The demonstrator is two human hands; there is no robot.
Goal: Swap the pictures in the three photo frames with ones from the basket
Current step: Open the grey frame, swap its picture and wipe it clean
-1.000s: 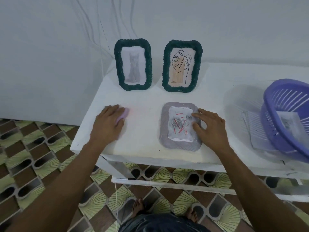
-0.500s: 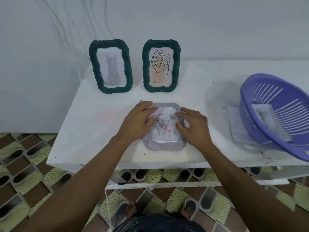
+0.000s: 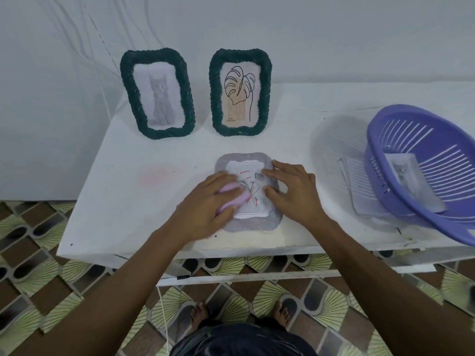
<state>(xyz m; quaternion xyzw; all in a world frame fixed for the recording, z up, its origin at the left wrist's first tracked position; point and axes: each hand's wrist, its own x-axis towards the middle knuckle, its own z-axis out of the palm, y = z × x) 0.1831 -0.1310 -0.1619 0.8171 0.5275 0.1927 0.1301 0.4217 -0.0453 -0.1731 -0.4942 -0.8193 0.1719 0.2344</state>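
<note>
A grey frame (image 3: pixel 248 191) is lying flat, face down, on the surface (image 3: pixel 159 201), long axis pointing away. The left hand (image 3: pixel 205 204) is gripping a pink object (image 3: pixel 231 197) over its left edge; the right hand (image 3: pixel 293 194), fingers spread, is pressing its right side.

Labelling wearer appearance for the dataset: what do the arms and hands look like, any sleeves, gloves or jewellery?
Both arms are bare up to the picture's edge, no sleeves in view. The left hand and right hand wear no gloves; no rings, watch or bracelets are visible.
</note>
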